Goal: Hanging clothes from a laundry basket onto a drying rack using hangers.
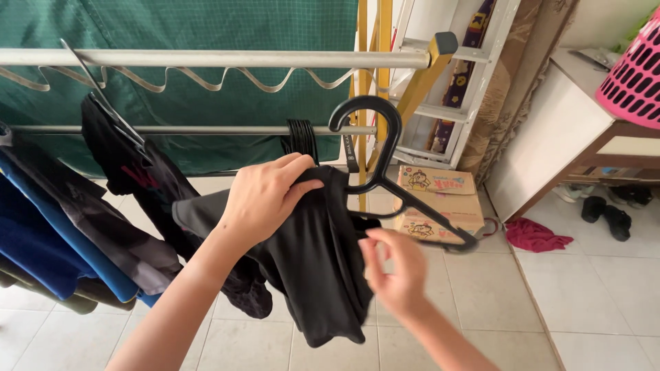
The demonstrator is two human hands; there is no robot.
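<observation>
My left hand [265, 196] grips the top of a black garment [320, 261] where it sits on a black plastic hanger [385, 161]. The hanger's hook points up, and one arm of it sticks out bare to the right. My right hand [395, 264] is blurred and pinches the garment's edge just below the hanger's arm. The garment hangs crumpled between both hands, in front of a metal drying rack rail [206, 58].
Dark and blue clothes [62, 227] hang on the rack at left. Spare black hangers [300, 139] sit on the lower rail. A cardboard box [440, 199], a ladder [426, 82], a red cloth [540, 235], shoes [606, 214] and a pink basket [636, 72] on a cabinet lie to the right.
</observation>
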